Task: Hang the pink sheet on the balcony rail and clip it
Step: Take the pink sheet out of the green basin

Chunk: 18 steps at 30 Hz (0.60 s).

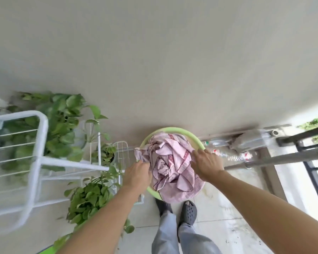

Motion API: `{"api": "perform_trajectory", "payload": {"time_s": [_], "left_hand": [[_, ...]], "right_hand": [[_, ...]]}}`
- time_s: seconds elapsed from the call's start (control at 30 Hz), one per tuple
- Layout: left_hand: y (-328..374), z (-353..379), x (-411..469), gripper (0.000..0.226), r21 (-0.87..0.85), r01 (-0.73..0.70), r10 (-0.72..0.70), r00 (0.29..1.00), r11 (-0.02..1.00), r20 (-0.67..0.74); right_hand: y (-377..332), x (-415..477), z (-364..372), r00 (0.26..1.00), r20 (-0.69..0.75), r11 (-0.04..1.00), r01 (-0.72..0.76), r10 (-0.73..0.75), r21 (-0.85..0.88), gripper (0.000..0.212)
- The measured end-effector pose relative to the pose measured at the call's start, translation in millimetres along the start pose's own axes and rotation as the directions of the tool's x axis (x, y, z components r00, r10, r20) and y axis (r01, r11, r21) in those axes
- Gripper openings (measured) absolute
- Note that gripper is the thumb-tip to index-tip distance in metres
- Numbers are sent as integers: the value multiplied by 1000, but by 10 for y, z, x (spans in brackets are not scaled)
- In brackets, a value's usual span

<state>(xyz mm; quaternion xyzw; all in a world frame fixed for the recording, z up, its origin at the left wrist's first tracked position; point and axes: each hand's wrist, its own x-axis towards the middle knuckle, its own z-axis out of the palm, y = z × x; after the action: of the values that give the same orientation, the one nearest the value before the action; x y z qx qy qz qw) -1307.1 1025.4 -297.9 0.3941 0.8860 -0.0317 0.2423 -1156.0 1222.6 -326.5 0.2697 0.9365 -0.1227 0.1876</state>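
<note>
1. I am noting the white rack [39,143] and the potted plants [66,114] to the left of the green basin [173,128]. Both are standing near my left arm, so I am planning a lift that goes straight up, not sideways.

2. My left hand [138,173] is at the basin's left rim, with its fingers curling round a fold of the pink sheet [171,162] that is spilling over that rim.

3. The sheet is lying crumpled in the basin and filling most of it. One part is hanging over the near rim, just above my shoes [188,210].

4. My right hand [206,165] is lying over the bundle near the basin's right rim, with its fingers bent down into the cloth. I cannot tell whether they are fully closing on it.

5. Recommended method: I am aiming to find a hemmed edge with each hand before lifting, so that the sheet opens out instead of rising as a knot. The overhanging part may drag on the floor, so I am intending to gather it first.

6. The balcony rail [308,142] is standing well apart, at far right, beyond the plastic bottles [228,154]. No clips are visible.
</note>
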Motion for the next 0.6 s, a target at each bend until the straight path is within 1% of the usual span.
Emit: {"api": "perform_trajectory", "payload": {"time_s": [0.07,0.13,0.2,0.3,0.37,0.4,0.43,0.47,0.53,0.6], "left_hand": [[-64,211,400,25,-10,-19,19,1000,1000,19],[-99,402,760,41,4,-55,55,998,998,15],[-107,622,1112,55,20,-108,108,994,994,4],[-117,925,1569,78,37,-168,168,986,985,13],[-133,1098,1830,93,41,-185,183,982,982,38],[-140,1153,1927,95,35,-191,190,981,981,45],[-147,1202,2012,92,23,-193,192,980,981,53],[-150,1227,2067,84,10,-196,196,980,981,45],[-174,1258,2132,62,-17,-211,211,977,977,8],[-198,1219,2123,50,-33,-220,219,975,975,-28]], "right_hand": [[54,279,241,999,25,999,-32,32,10,32],[73,512,481,998,51,999,-40,39,20,34],[98,749,722,997,61,998,-53,50,46,40],[137,1033,1006,996,65,991,-75,68,113,58],[151,1189,1171,994,74,979,-98,86,178,62],[159,1251,1240,991,87,970,-119,103,213,60],[170,1301,1313,989,99,964,-134,114,232,56],[188,1328,1372,988,100,963,-140,119,230,49],[221,1361,1468,988,59,964,-149,139,218,34],[245,1349,1470,982,12,951,-185,188,248,29]]}}
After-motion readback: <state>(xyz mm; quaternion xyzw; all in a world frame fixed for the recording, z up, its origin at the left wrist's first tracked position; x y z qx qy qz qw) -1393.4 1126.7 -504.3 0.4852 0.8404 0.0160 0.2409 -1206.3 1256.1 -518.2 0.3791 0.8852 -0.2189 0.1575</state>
